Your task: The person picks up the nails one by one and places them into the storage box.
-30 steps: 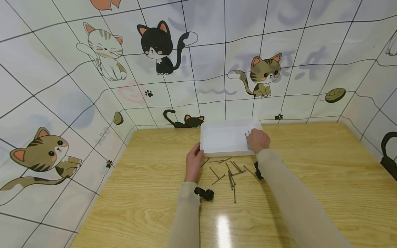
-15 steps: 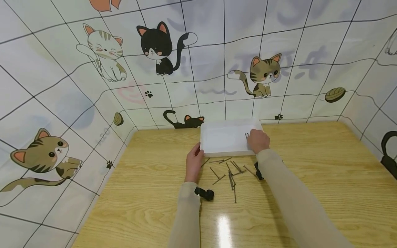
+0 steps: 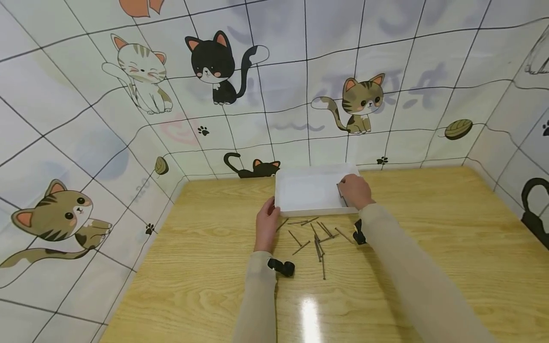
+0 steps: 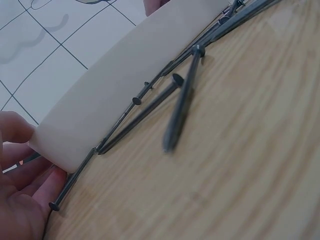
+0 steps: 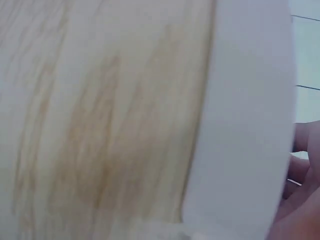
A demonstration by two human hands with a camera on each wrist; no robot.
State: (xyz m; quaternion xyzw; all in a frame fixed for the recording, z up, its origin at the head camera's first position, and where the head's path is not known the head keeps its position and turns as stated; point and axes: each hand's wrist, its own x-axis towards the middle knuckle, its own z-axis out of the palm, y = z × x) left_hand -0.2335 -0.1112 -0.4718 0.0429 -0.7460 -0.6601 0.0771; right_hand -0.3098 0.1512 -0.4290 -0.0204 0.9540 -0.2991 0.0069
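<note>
A shallow white tray [image 3: 304, 190] stands at the back of the table. My left hand [image 3: 267, 226] holds its front left corner, thumb at the rim; the left wrist view shows the fingers [image 4: 32, 175] round that corner. My right hand [image 3: 357, 191] is inside the right end of the tray, fingers curled, pinching at a dark nail [image 3: 341, 194] there. The hand partly hides how many nails lie beneath it. In the right wrist view the tray's wall [image 5: 245, 115] covers the fingertips. Several loose nails [image 3: 318, 247] lie scattered before the tray.
The wooden table [image 3: 206, 276] meets cat-printed wall sheets [image 3: 287, 95] at the back and sides. One nail [image 4: 75, 180] lies close by the left fingers, along the tray's front wall. Each wrist carries a black camera [image 3: 281, 267].
My right hand has shifted and turned slightly within the tray's right end, and the nails by its fingertips now show differently. The left hand keeps its hold; the head view has drifted slightly.
</note>
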